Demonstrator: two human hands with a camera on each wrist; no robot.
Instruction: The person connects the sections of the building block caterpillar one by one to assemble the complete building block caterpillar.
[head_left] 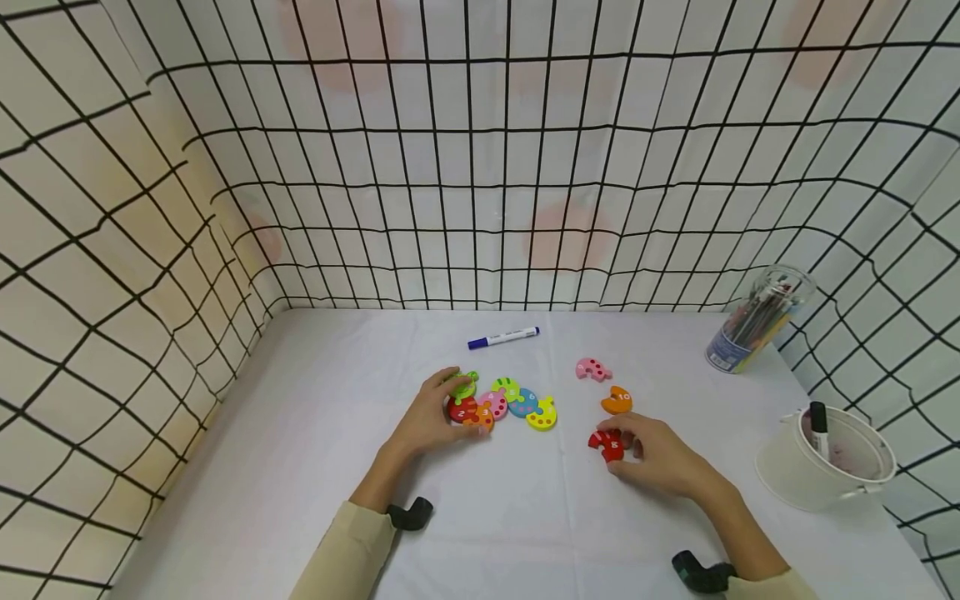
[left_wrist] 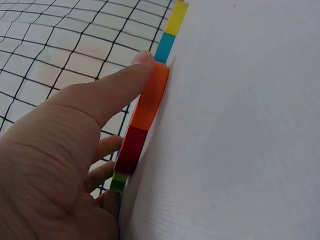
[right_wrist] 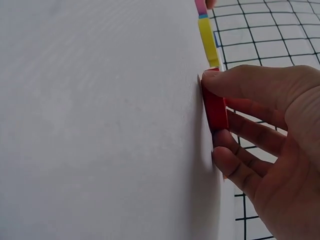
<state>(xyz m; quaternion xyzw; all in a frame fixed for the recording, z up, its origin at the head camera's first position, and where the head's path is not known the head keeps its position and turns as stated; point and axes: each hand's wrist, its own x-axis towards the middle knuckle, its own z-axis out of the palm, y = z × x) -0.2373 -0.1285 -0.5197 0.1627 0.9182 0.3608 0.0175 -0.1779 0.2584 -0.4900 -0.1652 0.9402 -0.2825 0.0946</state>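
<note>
My left hand [head_left: 429, 418] holds the left end of a row of linked wooden puzzle pieces. Its thumb presses the edge of the orange piece [left_wrist: 151, 95], and its fingers reach round to the green piece [head_left: 467, 388]. Between them is a red piece [left_wrist: 132, 149]. The row continues rightward with a pink piece [head_left: 495, 403], a light green one, a blue piece [head_left: 522, 403] and a yellow piece [head_left: 543, 414]. My right hand [head_left: 662, 454] pinches a loose red puzzle piece [right_wrist: 215, 110] between thumb and fingers, on or just above the table.
Loose orange [head_left: 617, 401] and pink [head_left: 593, 369] puzzle pieces lie beyond the right hand. A blue-capped marker [head_left: 503, 337] lies behind the row. At right stand a glass jar of pencils [head_left: 759, 321] and a white bucket [head_left: 802, 471] holding a black-capped marker. Black grid netting surrounds the table.
</note>
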